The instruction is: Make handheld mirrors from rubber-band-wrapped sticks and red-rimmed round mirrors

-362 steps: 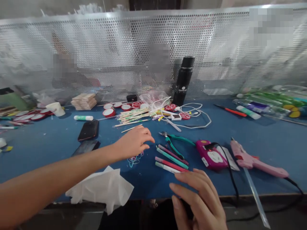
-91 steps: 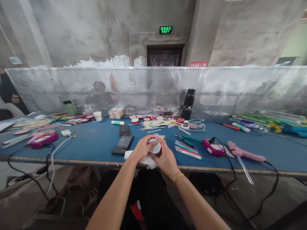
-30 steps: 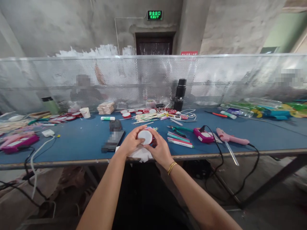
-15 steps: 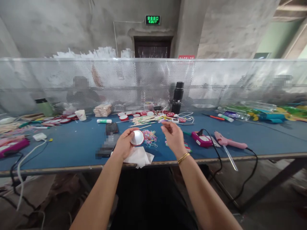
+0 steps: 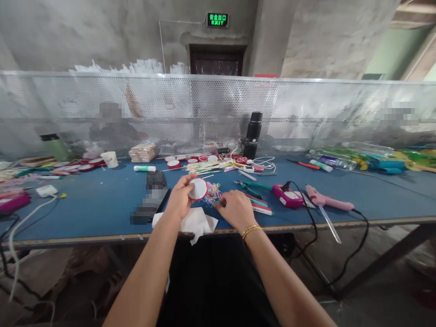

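My left hand (image 5: 181, 197) is closed on the edge of a round white disc with a red rim (image 5: 198, 189), its pale face turned up towards me. Just right of the disc lies a tangled pile of small coloured loops (image 5: 213, 192) that look like rubber bands. My right hand (image 5: 235, 209) is down at the pile's right side, fingers curled and the thumb and fingertips close together. Anything between those fingertips is too small to make out. Below the disc, a crumpled white tissue (image 5: 200, 222) hangs over the table's front edge.
Pens (image 5: 260, 209), green-handled pliers (image 5: 254, 187), a magenta box (image 5: 286, 197) and a pink glue gun (image 5: 327, 200) with trailing cables lie right. A black phone (image 5: 156, 206) is left. Behind are wooden sticks (image 5: 204, 168), more red-rimmed discs (image 5: 173, 164) and an upright black bottle (image 5: 252, 136).
My right hand has come down and left from above the table to the loops, uncovering the pliers and pens. The left hand still holds the disc, which is slightly higher in view.
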`<state>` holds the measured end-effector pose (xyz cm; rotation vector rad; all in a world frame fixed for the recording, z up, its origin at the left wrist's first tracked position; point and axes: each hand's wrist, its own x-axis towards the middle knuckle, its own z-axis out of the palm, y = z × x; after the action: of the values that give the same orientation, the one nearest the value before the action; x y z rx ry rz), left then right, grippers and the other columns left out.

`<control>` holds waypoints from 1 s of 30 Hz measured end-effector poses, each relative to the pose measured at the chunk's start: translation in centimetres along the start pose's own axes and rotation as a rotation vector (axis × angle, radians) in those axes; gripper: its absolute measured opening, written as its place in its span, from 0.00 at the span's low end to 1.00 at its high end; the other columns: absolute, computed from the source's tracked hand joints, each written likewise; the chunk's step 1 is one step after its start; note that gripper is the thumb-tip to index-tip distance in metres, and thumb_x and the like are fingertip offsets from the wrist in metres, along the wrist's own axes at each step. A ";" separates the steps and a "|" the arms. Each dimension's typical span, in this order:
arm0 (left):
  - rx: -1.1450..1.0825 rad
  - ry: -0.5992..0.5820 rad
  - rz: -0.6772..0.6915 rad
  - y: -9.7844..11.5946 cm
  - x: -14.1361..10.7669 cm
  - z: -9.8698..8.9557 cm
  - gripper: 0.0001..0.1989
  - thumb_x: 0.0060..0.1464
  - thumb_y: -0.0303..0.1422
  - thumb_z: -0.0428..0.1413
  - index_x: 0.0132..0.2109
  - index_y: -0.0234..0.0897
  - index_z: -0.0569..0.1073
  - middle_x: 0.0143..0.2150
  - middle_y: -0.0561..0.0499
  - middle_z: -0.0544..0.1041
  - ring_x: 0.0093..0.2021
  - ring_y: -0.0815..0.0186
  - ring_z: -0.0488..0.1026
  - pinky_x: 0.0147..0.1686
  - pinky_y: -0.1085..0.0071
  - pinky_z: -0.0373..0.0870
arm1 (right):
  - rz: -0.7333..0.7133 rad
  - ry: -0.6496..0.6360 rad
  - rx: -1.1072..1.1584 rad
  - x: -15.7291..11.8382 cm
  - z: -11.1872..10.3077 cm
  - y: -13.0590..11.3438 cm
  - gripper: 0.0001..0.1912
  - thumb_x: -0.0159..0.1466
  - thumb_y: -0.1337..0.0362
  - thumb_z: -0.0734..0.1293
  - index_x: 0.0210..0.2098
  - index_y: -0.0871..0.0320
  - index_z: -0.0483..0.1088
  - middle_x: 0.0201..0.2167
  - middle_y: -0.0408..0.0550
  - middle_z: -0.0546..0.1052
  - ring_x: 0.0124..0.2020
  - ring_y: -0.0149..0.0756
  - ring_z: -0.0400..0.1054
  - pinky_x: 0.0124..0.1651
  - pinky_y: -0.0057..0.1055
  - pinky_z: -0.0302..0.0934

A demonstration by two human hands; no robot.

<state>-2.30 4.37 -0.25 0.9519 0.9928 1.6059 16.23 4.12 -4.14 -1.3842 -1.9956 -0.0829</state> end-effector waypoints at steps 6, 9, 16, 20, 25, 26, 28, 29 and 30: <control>-0.043 0.061 0.028 -0.3 0.4 -0.7 0.19 0.43 0.24 0.58 0.45 0.43 0.72 0.37 0.54 0.78 0.29 0.67 0.73 0.26 0.73 0.69 | -0.012 0.067 0.162 0.2 -0.3 0.3 0.08 0.66 0.67 0.66 0.30 0.56 0.74 0.32 0.51 0.78 0.36 0.43 0.71 0.41 0.36 0.61; 0.063 -0.026 0.075 -0.8 0.2 -0.6 0.05 0.45 0.29 0.59 0.33 0.38 0.73 0.40 0.50 0.80 0.32 0.65 0.74 0.28 0.71 0.69 | 0.053 0.171 0.480 0.8 -0.2 0.5 0.09 0.67 0.61 0.66 0.31 0.56 0.74 0.30 0.47 0.77 0.32 0.38 0.70 0.38 0.34 0.62; 0.456 -0.246 0.326 -1.0 -0.8 -0.1 0.13 0.48 0.34 0.65 0.43 0.40 0.84 0.50 0.45 0.80 0.52 0.56 0.75 0.54 0.60 0.70 | 0.160 0.278 0.890 1.1 0.6 -1.3 0.12 0.61 0.54 0.70 0.29 0.56 0.74 0.25 0.43 0.75 0.27 0.34 0.66 0.33 0.31 0.62; 0.542 -0.374 0.382 -0.9 -1.0 -0.1 0.09 0.47 0.36 0.68 0.37 0.40 0.84 0.47 0.45 0.81 0.51 0.54 0.76 0.54 0.59 0.71 | 0.021 0.350 0.737 0.1 0.6 -1.9 0.11 0.64 0.58 0.68 0.27 0.55 0.74 0.27 0.45 0.75 0.29 0.34 0.66 0.35 0.32 0.63; 0.537 -0.381 0.371 -1.0 -1.2 0.1 0.06 0.49 0.36 0.65 0.30 0.38 0.81 0.41 0.46 0.82 0.43 0.58 0.77 0.49 0.63 0.72 | 0.003 0.269 0.778 -0.1 0.7 -1.8 0.10 0.64 0.58 0.68 0.29 0.56 0.74 0.25 0.43 0.74 0.27 0.34 0.65 0.33 0.32 0.61; 0.541 -0.373 0.362 -1.0 -1.2 0.1 0.07 0.49 0.36 0.65 0.30 0.37 0.80 0.40 0.46 0.82 0.41 0.58 0.77 0.46 0.64 0.73 | 0.002 0.256 0.792 -0.1 0.6 -1.7 0.10 0.64 0.58 0.68 0.29 0.56 0.74 0.25 0.43 0.74 0.27 0.34 0.65 0.33 0.32 0.61; 0.565 -0.340 0.362 -1.0 -1.3 0.1 0.06 0.49 0.36 0.64 0.30 0.38 0.79 0.38 0.47 0.81 0.39 0.59 0.76 0.43 0.65 0.72 | -0.028 0.238 0.812 0.0 0.5 -1.7 0.10 0.65 0.58 0.67 0.29 0.55 0.72 0.26 0.43 0.73 0.29 0.35 0.65 0.35 0.32 0.62; 0.586 -0.315 0.375 -1.1 -1.4 0.1 0.05 0.49 0.35 0.63 0.30 0.38 0.79 0.37 0.47 0.81 0.39 0.59 0.76 0.42 0.65 0.72 | -0.060 0.225 0.819 0.0 0.4 -1.7 0.10 0.66 0.59 0.66 0.29 0.55 0.70 0.27 0.43 0.72 0.30 0.35 0.66 0.36 0.33 0.62; 0.608 -0.285 0.395 -1.1 -1.4 0.1 0.04 0.49 0.34 0.63 0.29 0.38 0.79 0.36 0.48 0.81 0.39 0.59 0.76 0.42 0.65 0.71 | -0.100 0.213 0.821 0.0 0.3 -1.8 0.11 0.66 0.59 0.65 0.28 0.54 0.69 0.28 0.44 0.71 0.32 0.36 0.66 0.38 0.33 0.62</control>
<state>-1.59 3.26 -1.37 1.8319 1.1621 1.4320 14.59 3.50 -3.74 -0.7083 -1.6256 0.4745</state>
